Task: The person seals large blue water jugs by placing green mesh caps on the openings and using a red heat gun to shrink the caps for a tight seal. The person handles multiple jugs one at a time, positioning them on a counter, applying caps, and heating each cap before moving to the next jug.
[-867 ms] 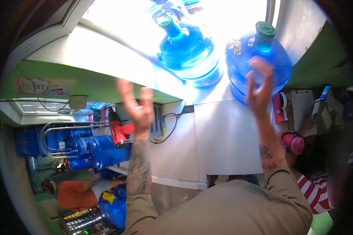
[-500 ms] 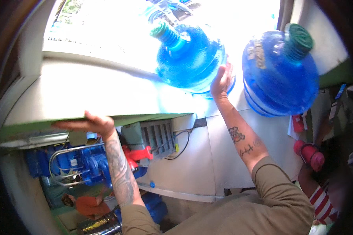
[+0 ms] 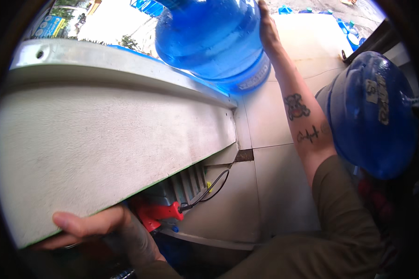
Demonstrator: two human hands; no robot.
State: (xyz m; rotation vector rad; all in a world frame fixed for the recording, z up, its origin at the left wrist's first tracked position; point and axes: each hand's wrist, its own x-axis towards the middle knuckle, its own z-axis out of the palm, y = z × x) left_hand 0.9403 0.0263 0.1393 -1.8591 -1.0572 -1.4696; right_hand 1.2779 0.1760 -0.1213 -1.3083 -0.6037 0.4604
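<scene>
A large blue water jug (image 3: 209, 44) stands on the pale tiled counter (image 3: 274, 116) beside the window opening; its neck runs off the upper edge of the view. My right hand (image 3: 268, 30) lies along the jug's right side with its fingers stretched, the tips cut off by the frame. At lower left, my left hand (image 3: 91, 225) grips the edge of a white ledge (image 3: 116, 135), thumb on top and fingers underneath. Close by my right forearm is a second, darker blue jug (image 3: 372, 116) with worn labels.
Below the ledge, near my left wrist, sits a red heat-gun-like tool (image 3: 163, 214) with a black cord (image 3: 214, 186), beside a grey slatted box (image 3: 186, 181). A dark bar (image 3: 372, 39) borders the opening at upper right. More blue jugs (image 3: 354, 35) stand outside.
My left hand has gone from held out flat to gripping the ledge's edge. The view has shifted, putting the first jug higher in the picture. My right hand stays against it.
</scene>
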